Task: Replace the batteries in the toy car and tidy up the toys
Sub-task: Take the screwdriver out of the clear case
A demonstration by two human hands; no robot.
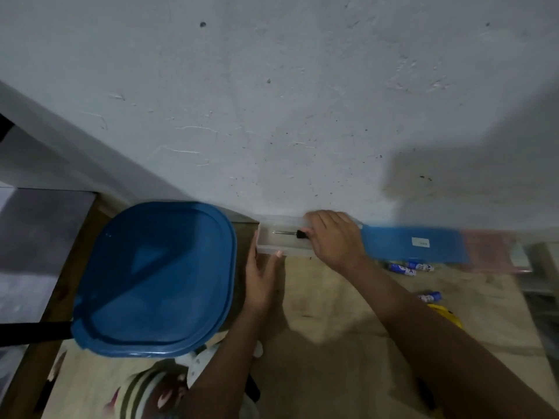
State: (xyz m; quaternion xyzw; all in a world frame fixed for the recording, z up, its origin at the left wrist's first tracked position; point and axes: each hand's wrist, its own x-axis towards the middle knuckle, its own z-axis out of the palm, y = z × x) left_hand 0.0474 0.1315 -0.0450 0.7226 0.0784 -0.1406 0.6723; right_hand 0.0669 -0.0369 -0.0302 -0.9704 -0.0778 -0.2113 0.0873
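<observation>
The batteries (400,269) lie loose on the table (317,297), to the right of the box (266,248), so a careless pull back of the right hand (332,240) could sweep them off. This hand pinches the handle of the screwdriver (284,233) inside the box. The left hand (261,276) has straight fingers and only steadies the box.

Screwdriver handle (301,234) — mostly under rt hand (332,238)
</observation>
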